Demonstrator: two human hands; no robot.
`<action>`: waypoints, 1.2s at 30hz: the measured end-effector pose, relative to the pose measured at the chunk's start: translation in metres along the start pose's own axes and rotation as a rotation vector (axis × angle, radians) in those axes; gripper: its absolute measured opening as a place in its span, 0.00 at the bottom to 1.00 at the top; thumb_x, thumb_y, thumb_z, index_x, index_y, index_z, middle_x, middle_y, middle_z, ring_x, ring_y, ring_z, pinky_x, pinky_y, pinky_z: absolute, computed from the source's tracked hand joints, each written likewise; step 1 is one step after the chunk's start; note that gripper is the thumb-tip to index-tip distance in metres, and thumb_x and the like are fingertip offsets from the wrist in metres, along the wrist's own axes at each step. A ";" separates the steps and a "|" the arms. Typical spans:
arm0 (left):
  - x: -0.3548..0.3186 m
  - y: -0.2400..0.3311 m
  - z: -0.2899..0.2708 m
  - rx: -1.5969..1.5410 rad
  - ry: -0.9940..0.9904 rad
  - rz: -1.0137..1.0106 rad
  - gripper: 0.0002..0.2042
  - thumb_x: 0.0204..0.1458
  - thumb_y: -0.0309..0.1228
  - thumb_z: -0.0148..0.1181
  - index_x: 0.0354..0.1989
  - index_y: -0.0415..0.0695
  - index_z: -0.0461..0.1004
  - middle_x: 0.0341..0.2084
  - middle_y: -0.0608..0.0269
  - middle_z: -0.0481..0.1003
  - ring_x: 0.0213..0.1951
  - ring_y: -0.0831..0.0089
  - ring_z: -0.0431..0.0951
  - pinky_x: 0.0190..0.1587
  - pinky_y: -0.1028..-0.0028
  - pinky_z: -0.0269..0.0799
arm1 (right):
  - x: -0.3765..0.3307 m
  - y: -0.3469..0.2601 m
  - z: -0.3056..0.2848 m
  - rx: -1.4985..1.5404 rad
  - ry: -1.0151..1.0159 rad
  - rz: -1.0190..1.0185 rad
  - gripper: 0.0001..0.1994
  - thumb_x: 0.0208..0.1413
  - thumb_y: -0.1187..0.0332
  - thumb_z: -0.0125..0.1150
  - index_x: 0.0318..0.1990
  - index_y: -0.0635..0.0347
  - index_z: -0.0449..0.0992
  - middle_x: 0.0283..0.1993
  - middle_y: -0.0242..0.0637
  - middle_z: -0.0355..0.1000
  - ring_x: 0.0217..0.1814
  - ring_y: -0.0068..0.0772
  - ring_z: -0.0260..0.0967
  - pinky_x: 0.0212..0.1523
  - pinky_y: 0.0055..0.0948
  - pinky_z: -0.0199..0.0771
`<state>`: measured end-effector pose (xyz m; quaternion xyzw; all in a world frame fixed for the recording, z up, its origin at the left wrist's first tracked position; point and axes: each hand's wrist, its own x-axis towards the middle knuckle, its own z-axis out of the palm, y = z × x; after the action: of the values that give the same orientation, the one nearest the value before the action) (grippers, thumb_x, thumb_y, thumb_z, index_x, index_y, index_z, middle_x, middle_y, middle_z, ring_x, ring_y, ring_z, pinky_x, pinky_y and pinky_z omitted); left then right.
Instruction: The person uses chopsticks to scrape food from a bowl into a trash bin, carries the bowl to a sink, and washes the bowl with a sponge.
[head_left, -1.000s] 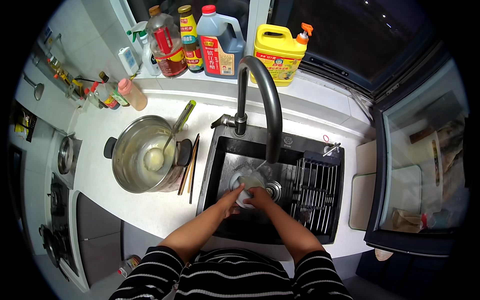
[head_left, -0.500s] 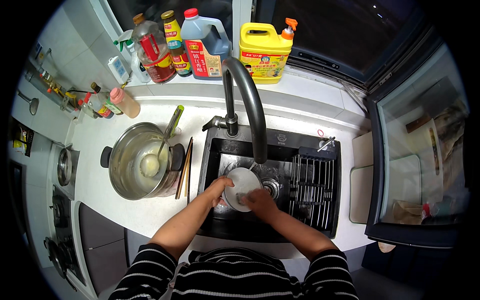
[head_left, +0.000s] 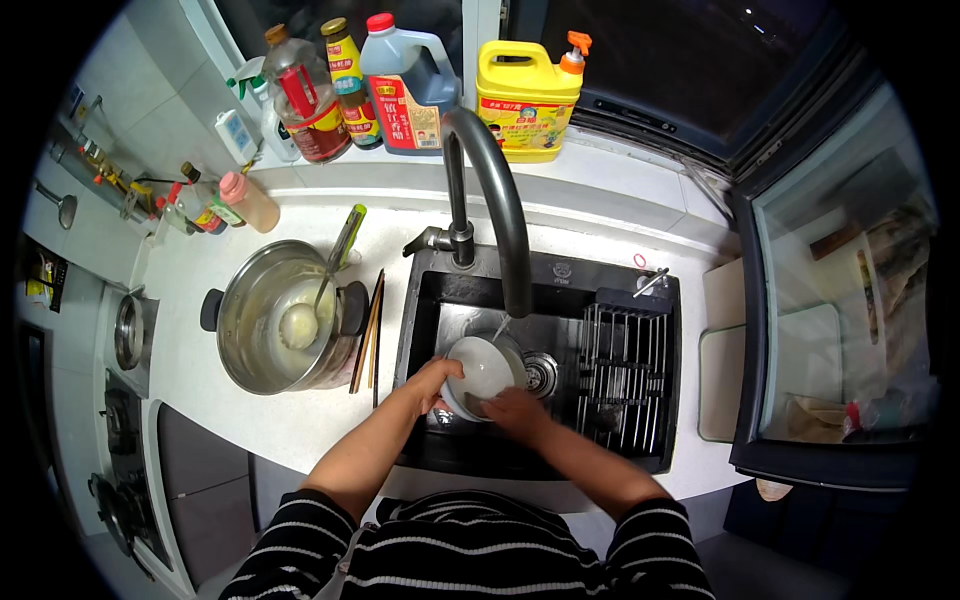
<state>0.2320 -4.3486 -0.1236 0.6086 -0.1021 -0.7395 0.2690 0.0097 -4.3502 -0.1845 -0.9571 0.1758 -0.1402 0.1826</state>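
The left hand (head_left: 432, 385) clasps the left side of the bowl (head_left: 478, 365), thumb over the rim and fingers curled beneath. The right hand (head_left: 515, 410) reaches over the bowl's near right edge, its fingertips at the inside; it is blurred, and whether it grips anything cannot be told.

The bowl, white and tipped a little, is held up over the left part of the sink (head_left: 410, 330), just below the tap (head_left: 505, 190), where a thin stream of water (head_left: 502, 328) falls at its far edge. The likeliest trouble is a slip: a wet rim pinched mainly from one side could slide out if the right hand presses hard, and the bowl could knock against the sink's floor. Water striking the rim at a slant could also splash toward the person's sleeves.

Right of the bowl are the drain (head_left: 541, 374) and, beyond it, a metal rack (head_left: 625, 380); a bowl swung that way could strike its bars. On the counter (head_left: 290, 430) to the left, chopsticks (head_left: 367, 330) lie beside a pot (head_left: 245, 330) with a ladle (head_left: 345, 240) leaning in it. An elbow catching the ladle's handle could tip it out.
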 end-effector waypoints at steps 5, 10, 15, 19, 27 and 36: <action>0.022 -0.036 0.003 -0.189 0.275 0.112 0.20 0.35 0.28 0.52 0.42 0.44 0.66 0.31 0.61 0.69 0.32 0.69 0.70 0.27 0.70 0.69 | 0.070 -0.077 -0.012 0.505 0.206 0.718 0.17 0.47 0.61 0.60 0.43 0.59 0.73 0.35 0.37 0.73 0.38 0.43 0.69 0.38 0.38 0.69; -0.004 -0.007 -0.008 0.007 0.101 0.209 0.25 0.33 0.30 0.53 0.47 0.47 0.65 0.35 0.59 0.69 0.35 0.65 0.71 0.29 0.66 0.72 | 0.024 -0.030 -0.011 0.058 0.175 0.032 0.19 0.41 0.63 0.62 0.43 0.58 0.72 0.40 0.37 0.72 0.40 0.38 0.69 0.43 0.35 0.68; -0.016 0.003 0.005 0.030 0.107 0.168 0.25 0.33 0.29 0.53 0.47 0.45 0.63 0.34 0.58 0.68 0.35 0.66 0.71 0.28 0.68 0.72 | 0.016 -0.014 -0.018 -0.030 0.110 0.037 0.14 0.42 0.67 0.58 0.40 0.58 0.73 0.36 0.35 0.73 0.37 0.39 0.69 0.41 0.35 0.68; 0.002 -0.029 0.014 -0.229 0.256 0.265 0.24 0.33 0.28 0.52 0.45 0.43 0.62 0.30 0.59 0.67 0.26 0.70 0.69 0.22 0.74 0.65 | 0.072 -0.075 -0.016 0.403 0.353 0.651 0.12 0.45 0.66 0.59 0.37 0.61 0.74 0.32 0.38 0.72 0.36 0.44 0.69 0.38 0.38 0.69; -0.009 -0.001 -0.012 0.144 0.018 0.181 0.24 0.32 0.28 0.51 0.45 0.49 0.64 0.34 0.63 0.69 0.33 0.70 0.71 0.22 0.73 0.67 | 0.018 -0.001 -0.035 -0.250 0.224 -0.107 0.14 0.44 0.67 0.54 0.41 0.55 0.73 0.36 0.32 0.72 0.37 0.34 0.68 0.45 0.41 0.66; 0.012 -0.026 0.001 -0.222 0.199 0.277 0.23 0.34 0.23 0.48 0.45 0.48 0.61 0.34 0.63 0.66 0.36 0.66 0.68 0.31 0.65 0.69 | 0.069 -0.078 -0.014 0.424 0.199 0.668 0.17 0.42 0.64 0.62 0.41 0.59 0.73 0.35 0.40 0.72 0.39 0.43 0.67 0.43 0.39 0.66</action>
<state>0.2225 -4.3332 -0.1459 0.6255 -0.0756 -0.6383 0.4422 0.0893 -4.3125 -0.1269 -0.7703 0.4611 -0.1983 0.3934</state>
